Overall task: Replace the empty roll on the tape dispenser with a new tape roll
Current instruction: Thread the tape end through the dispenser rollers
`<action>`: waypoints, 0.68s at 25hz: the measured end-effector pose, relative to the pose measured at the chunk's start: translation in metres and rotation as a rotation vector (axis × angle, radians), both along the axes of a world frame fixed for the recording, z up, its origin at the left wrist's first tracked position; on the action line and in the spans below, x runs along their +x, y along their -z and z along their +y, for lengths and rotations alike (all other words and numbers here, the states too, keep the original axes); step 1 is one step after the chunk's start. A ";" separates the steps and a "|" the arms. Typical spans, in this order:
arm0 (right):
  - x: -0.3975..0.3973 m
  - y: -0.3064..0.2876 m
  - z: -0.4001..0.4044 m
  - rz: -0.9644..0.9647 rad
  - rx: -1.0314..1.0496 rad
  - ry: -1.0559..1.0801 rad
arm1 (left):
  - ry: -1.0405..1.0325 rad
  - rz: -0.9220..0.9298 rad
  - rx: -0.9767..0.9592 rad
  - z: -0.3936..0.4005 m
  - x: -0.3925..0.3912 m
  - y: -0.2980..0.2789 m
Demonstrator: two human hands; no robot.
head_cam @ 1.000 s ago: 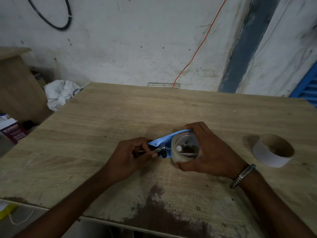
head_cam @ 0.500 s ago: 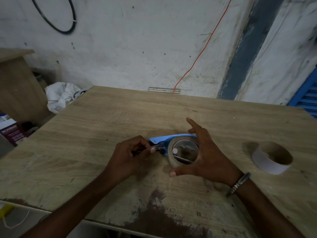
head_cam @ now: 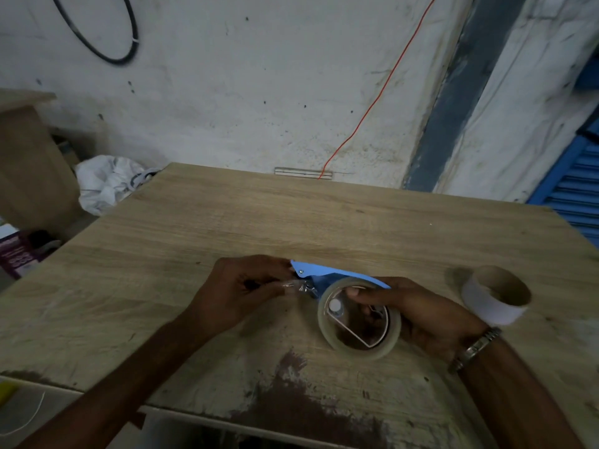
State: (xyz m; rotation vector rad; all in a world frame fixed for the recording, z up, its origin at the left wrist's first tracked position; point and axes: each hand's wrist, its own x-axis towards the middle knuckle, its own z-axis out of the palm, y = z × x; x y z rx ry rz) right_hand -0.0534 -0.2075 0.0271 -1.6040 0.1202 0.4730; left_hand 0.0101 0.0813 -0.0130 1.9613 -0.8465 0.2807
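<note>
Since half a second ago the right hand (head_cam: 421,314) has closed round the new tape roll (head_cam: 358,319), thumb on its rim. The roll sits on the blue dispenser (head_cam: 327,272) near the table's (head_cam: 291,215) front. The left hand (head_cam: 240,291) pinches the tape end (head_cam: 296,285) (thin, sticky, crumples easily); hold the stiff, light roll by its rim. The empty core (head_cam: 496,298) lies well clear, farther right.

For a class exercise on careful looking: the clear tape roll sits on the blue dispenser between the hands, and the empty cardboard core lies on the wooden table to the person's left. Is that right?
Not quite. The head view shows the empty cardboard core to the person's right, beside the right hand. The rest holds: clear tape roll on the blue dispenser, wooden table.
</note>
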 end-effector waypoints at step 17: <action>-0.057 -0.009 0.024 -0.675 -0.244 0.361 | 0.083 1.392 -0.171 -0.020 -0.030 -0.047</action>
